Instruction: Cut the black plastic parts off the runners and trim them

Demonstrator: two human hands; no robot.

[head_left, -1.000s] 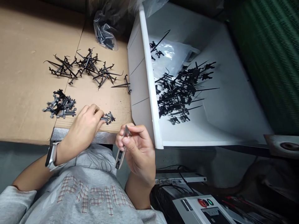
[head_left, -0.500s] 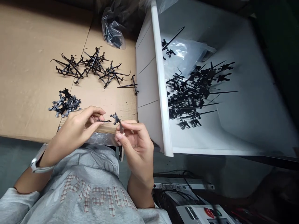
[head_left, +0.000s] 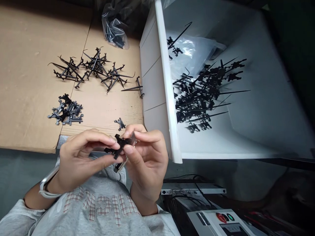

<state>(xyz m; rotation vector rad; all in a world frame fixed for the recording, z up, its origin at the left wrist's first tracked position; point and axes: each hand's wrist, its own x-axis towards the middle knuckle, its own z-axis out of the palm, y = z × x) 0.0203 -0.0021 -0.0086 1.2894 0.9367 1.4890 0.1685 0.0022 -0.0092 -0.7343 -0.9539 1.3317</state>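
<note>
In front of the shirt, my two hands meet around small black parts. My left hand pinches a black plastic bracket with forked ends between thumb and fingers. My right hand is closed on a thin, flat dark piece, which meets the bracket. A narrow dark strip with a pale edge sticks out below the fingers; whether it belongs to the same piece I cannot tell. Just beyond my fingertips, one loose black bracket lies on the cardboard.
Black brackets are heaped on the cardboard-covered table; long, thin black parts lie behind them. A clear bag stands farther back. On the right, a white bin holds many spiky black assemblies. A control box sits below.
My left hand has moved right and brought its black part against the piece in my right hand. The flat piece has tilted. The view has shifted slightly.
</note>
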